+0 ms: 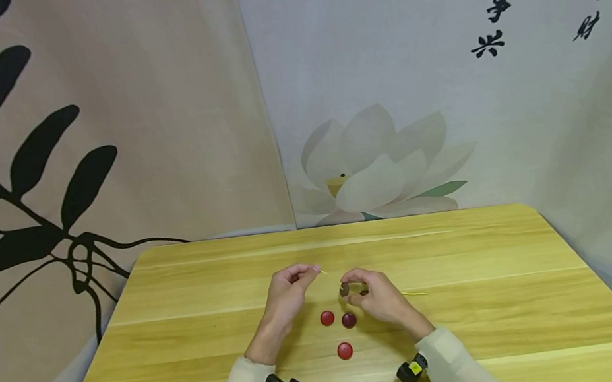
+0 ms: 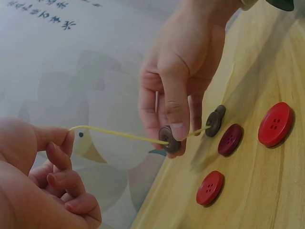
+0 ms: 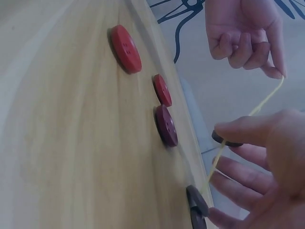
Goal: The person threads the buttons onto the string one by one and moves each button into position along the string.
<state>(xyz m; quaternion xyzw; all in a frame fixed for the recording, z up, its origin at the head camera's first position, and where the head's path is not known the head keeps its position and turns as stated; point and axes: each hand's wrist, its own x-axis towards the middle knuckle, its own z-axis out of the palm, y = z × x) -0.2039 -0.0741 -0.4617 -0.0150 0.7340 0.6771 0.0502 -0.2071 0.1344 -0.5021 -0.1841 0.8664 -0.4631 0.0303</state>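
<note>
Left fingers (image 2: 55,135) pinch yellow cord (image 2: 114,133), right fingers (image 2: 149,109) brown button (image 2: 165,135); wrist views alone show cord linking both.

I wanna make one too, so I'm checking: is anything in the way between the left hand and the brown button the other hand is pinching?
Nothing visible blocks it. Only the yellow string crosses the gap, from the left hand to the brown button in the right hand.
</note>
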